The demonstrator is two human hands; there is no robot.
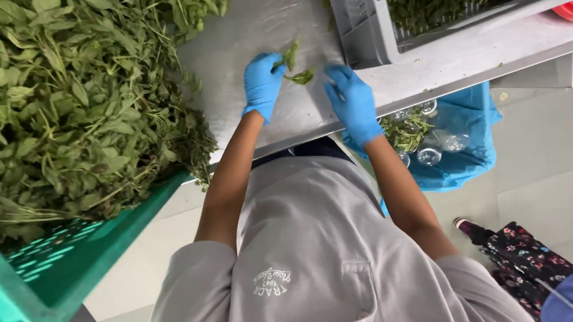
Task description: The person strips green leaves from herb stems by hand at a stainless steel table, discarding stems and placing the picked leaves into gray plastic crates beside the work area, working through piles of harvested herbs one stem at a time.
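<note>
L hand (263,84) pinches leaf sprig (295,66) | R hand (353,102) just beside, prob. apart

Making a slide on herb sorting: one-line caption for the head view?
Blue-gloved left hand holds a leafy sprig; right hand hovers beside it over a steel table.

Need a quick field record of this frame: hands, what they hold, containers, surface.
left hand: blue-gloved left hand pinching a small green leafy sprig
right hand: blue-gloved right hand, fingers blurred, grip unclear
surface: steel worktable
left container: green plastic crate heaped with leafy herb stems
right container: grey plastic crate with greens
below table: blue bag of scraps
</note>
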